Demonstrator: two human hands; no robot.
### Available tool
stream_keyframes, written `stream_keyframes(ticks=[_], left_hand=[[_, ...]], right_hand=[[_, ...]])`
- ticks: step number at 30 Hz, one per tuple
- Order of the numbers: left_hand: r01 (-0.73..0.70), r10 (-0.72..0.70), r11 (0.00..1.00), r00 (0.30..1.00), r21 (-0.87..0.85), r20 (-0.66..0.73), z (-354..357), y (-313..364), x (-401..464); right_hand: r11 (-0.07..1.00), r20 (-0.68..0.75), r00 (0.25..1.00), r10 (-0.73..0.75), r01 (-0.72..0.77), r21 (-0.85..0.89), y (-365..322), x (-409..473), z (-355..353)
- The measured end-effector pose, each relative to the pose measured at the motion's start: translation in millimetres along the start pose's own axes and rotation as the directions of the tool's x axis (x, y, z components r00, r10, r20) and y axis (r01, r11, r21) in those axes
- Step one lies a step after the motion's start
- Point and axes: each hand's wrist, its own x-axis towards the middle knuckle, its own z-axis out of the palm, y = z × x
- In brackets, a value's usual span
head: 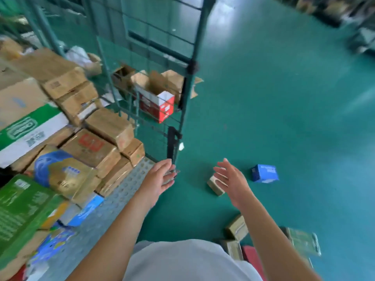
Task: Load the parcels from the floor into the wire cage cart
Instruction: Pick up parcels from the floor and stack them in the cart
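The wire cage cart [183,110] stands at the left, its perforated grey floor [121,191] stacked with many cardboard parcels [91,149]. My left hand [160,179] hovers open at the cart's front corner post. My right hand [233,181] is open too, fingers spread, above a small brown parcel [215,186] lying on the green floor. A small blue parcel [264,173] lies to the right of it. Near my feet lie several more small parcels [237,228], one of them a flat green packet [304,240]. Both hands hold nothing.
Behind the cart's mesh side sit an open red-and-white box [162,106] and other opened cartons [172,82]. Wide green floor [284,98] stretches to the right. Blurred goods [334,9] line the far right corner.
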Motion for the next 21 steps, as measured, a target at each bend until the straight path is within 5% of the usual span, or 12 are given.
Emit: stream_keyframes(ticks=[12, 21], left_hand=[[-0.001, -0.084, 0.94, 0.969, 0.342, 0.234, 178, -39, 12], [0.043, -0.191, 0.893, 0.937, 0.448, 0.292, 244, -39, 71]], right_hand=[[0.938, -0.296, 0.954, 0.041, 0.065, 0.34, 37, -39, -175], [0.911, -0.414, 0.902, 0.124, 0.061, 0.407, 38, -10, -220]])
